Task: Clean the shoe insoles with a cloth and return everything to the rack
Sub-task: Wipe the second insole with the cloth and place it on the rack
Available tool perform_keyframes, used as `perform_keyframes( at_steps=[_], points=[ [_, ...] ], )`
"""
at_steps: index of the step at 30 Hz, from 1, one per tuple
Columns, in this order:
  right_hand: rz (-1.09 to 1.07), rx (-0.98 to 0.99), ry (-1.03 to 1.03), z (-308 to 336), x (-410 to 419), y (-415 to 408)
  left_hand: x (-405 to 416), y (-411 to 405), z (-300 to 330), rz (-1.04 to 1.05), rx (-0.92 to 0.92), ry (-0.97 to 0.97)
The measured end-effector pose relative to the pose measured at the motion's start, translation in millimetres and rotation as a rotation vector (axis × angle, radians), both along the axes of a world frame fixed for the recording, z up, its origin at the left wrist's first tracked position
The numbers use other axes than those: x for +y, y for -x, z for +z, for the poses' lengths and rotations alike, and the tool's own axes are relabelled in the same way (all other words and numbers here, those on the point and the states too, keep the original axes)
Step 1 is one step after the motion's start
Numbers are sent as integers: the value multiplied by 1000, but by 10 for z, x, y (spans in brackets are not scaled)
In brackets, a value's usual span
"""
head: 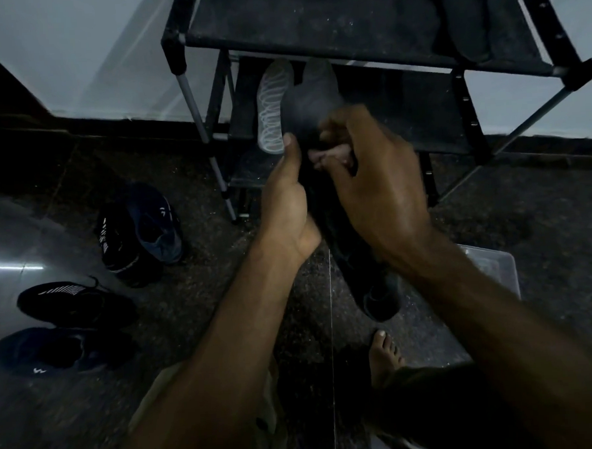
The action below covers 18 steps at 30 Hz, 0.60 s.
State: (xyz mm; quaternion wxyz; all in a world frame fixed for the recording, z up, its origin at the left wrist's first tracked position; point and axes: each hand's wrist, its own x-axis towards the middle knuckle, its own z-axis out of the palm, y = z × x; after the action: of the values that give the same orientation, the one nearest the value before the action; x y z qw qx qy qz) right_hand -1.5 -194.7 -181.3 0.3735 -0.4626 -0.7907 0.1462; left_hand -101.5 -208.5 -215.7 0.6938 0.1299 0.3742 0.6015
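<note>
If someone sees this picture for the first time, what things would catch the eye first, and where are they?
First, the two hands at the centre: the left hand and the right hand grip a dark insole together with a dark cloth or shoe hanging below, in front of the black shoe rack. Next, a pale patterned insole stands on the rack's lower shelf. On the floor at left lie four dark sneakers.
</note>
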Motion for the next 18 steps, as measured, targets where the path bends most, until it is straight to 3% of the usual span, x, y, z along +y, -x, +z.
perform_keyframes(
  at_steps=[8,12,18],
  points=[
    [-50,-76,-43,19,81,-93,44,-1,-94,7,-67,-7],
    [9,-67,-18,14,21,-87,23,15,-80,0,-47,0],
    [-73,-30,-54,175,315,-146,34,-37,-81,-15,-53,-26]
  ],
)
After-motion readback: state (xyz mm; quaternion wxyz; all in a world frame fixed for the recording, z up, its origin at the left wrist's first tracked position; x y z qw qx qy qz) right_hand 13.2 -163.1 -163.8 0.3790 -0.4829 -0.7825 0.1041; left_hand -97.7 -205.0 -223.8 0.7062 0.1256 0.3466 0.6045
